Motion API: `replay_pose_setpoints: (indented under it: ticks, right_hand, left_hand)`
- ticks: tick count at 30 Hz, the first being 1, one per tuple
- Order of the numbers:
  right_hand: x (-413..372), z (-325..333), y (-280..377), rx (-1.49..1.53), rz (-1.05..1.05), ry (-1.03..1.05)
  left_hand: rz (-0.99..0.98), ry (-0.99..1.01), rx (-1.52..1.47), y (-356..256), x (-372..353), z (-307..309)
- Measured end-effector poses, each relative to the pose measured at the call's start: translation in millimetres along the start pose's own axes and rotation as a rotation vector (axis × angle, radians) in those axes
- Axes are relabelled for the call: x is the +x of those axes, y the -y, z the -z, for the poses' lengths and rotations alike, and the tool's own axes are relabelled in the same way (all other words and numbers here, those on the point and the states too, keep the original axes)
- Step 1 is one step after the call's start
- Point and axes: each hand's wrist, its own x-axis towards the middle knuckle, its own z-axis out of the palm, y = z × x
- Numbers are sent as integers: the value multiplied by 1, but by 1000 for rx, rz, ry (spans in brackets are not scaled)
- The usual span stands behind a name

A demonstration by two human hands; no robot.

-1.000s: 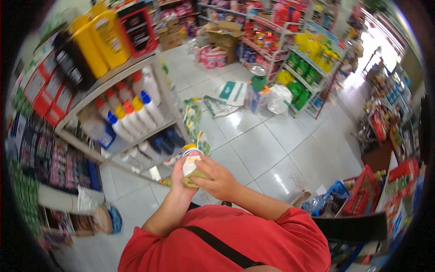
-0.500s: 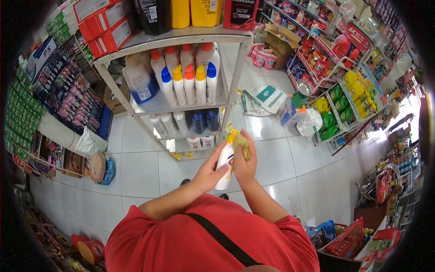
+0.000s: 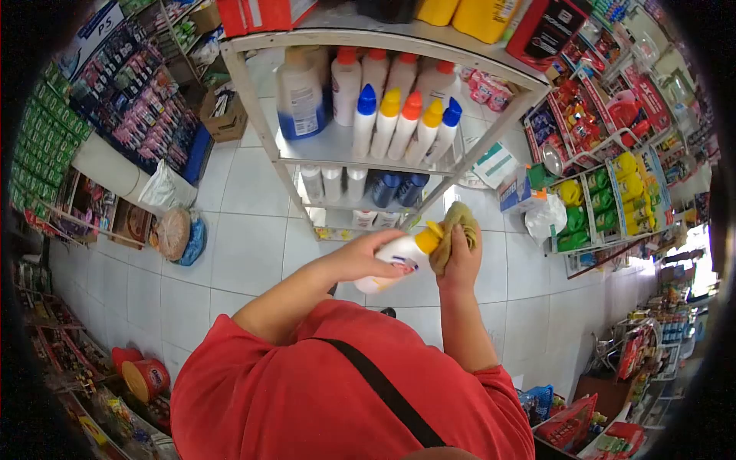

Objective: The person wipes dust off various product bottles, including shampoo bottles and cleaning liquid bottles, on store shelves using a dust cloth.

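Observation:
Held in my left hand (image 3: 364,258) is a white pump bottle (image 3: 397,261) with a yellow top, tilted so that its top points to the upper right. My right hand (image 3: 462,253) grips a bunched olive-yellow cloth (image 3: 454,236) right beside the yellow pump head. Whether the cloth touches the pump is hard to tell. Beyond my hands stands a metal shelf rack (image 3: 368,218). On its upper tier a row of white bottles with blue, yellow and red caps (image 3: 399,126) stands in front of red-capped bottles (image 3: 346,84).
A large white-and-blue bottle (image 3: 300,96) stands at the rack's left. Yellow jugs (image 3: 484,27) sit on the top shelf. On the tiled floor are a white bag (image 3: 546,218) and a box (image 3: 524,188) at right, and sacks (image 3: 175,234) at left. Stocked displays line both sides.
The bottle has tipped from nearly upright to a strong slant. My right hand with the cloth has moved right, off the bottle's side to its pump end. The view has shifted left.

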Motion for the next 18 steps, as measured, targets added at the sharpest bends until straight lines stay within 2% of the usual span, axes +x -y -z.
replay_pose_setpoints:
  ticks: [3,5,9,12,15,16,18]
  right_hand:
    - [4,-14,-1,41,-34,-18]
    - [5,-19,-7,91,-73,-47]
    - [1,-23,-25,81,-124,-78]
    - [-6,-25,-33,80,-113,-126]
    - [-11,-19,-36,83,-73,-183]
    - [-13,-17,-37,79,-54,-214]
    - [-20,-14,-38,65,-34,-260]
  left_hand:
    - [-65,-182,-50,-4,-10,36]
    - [-200,-311,-90,-13,-14,61]
    - [-636,-524,-94,-9,-7,108]
    - [-626,-603,-248,-15,7,144]
    - [-523,-557,-404,-10,31,171]
    - [-556,-516,-452,-9,40,175]
    - [-522,-511,-290,-3,56,186]
